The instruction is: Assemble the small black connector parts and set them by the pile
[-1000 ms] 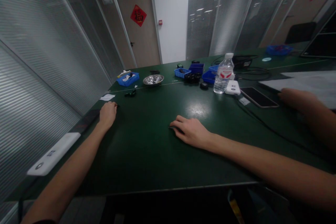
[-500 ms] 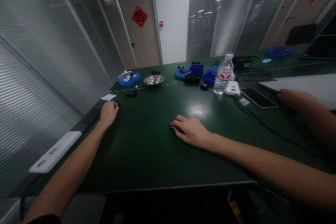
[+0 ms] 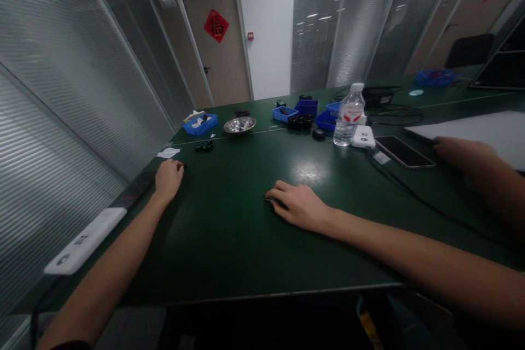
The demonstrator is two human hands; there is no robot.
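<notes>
My left hand [image 3: 169, 178] rests at the left side of the green table [image 3: 221, 229], fingers closed on a small dark piece [image 3: 184, 166] that mostly hides behind the fingertips. Near the middle of the table lies my right hand [image 3: 297, 203], palm down. A thin, shiny sliver [image 3: 268, 199] pokes out from between its thumb and fingers; its kind cannot be made out. Beyond my left hand are a white paper slip [image 3: 169, 152] and a small black part [image 3: 204, 146]. A metal dish [image 3: 240, 126] with small pieces in it stands farther back.
Blue trays [image 3: 200, 124] stand at the back, near black round parts [image 3: 301, 122]. A water bottle [image 3: 348, 116], a white power bank [image 3: 363, 136] and a phone [image 3: 404, 151] are on the right. Another person's hand [image 3: 463, 153] touches a laptop [image 3: 484, 134]. A white device [image 3: 86, 240] lies left.
The view has shifted very slightly. Both my hands and the things on the table stay where they were.
</notes>
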